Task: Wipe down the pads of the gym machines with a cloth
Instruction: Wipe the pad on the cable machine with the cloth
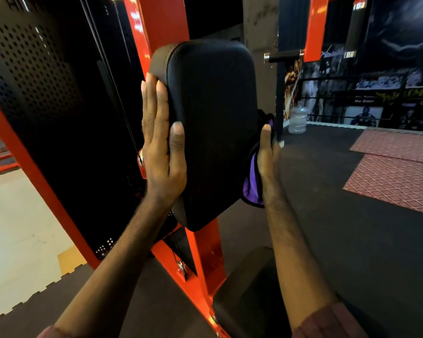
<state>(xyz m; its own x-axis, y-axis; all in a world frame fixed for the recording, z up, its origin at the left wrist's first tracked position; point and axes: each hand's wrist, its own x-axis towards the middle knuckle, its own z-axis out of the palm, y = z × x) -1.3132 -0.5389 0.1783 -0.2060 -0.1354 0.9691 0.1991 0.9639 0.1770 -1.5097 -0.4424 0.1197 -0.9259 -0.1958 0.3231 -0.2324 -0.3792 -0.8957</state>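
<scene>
Big clear water jug [297,120] sitting by the far wall, posters [366,103] behind it, red patterned floor mats [396,176] off right.

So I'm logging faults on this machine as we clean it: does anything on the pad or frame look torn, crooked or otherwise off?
Nothing stands out. The black pad looks intact, with no tear visible on its face, and sits squarely on the red frame. The left hand steadies one edge while the right hand presses the purple cloth against the other. The pad's back is hidden.

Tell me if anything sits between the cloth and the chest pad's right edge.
Nothing visible does. The right hand presses the purple cloth against the chest pad at its right edge, while the left hand braces the left edge.
</scene>
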